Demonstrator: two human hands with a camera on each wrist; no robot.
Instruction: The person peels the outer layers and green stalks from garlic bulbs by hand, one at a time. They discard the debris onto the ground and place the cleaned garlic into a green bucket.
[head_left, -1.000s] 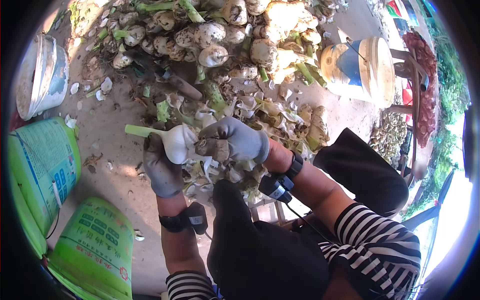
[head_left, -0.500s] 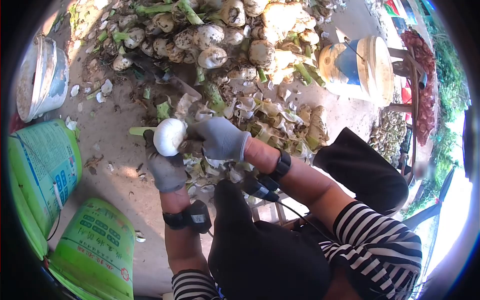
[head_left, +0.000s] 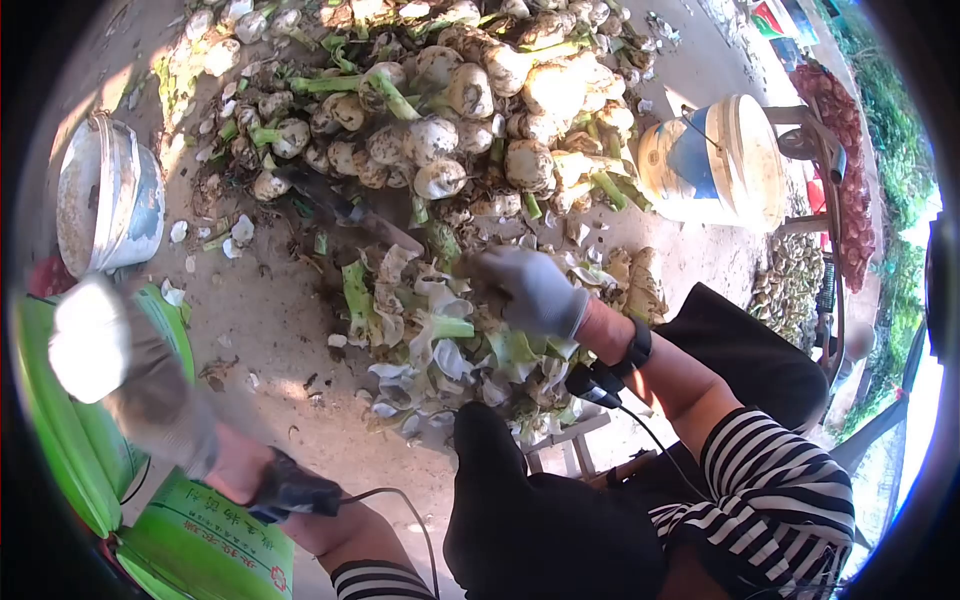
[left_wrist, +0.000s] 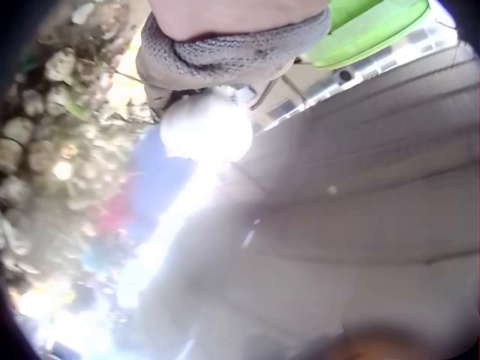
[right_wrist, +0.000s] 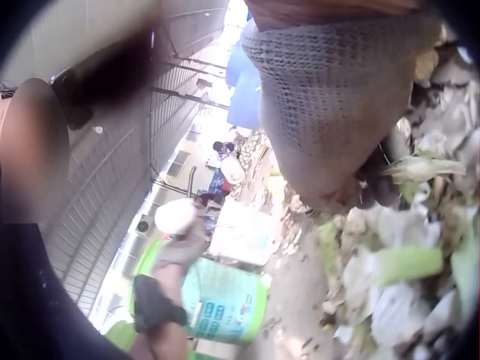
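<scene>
Being gripped by the grey-gloved left hand is a white garlic bulb; the gloved right hand's fingers cannot be judged.

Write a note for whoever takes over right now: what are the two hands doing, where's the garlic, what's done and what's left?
Left hand: grips a clean white garlic bulb, held out over the green bucket.
Right hand: down on the peelings; too blurred to tell if it grips anything.
Done: this bulb looks peeled.
Left: probably putting it down, then the heap of muddy bulbs beyond the peelings.
</scene>
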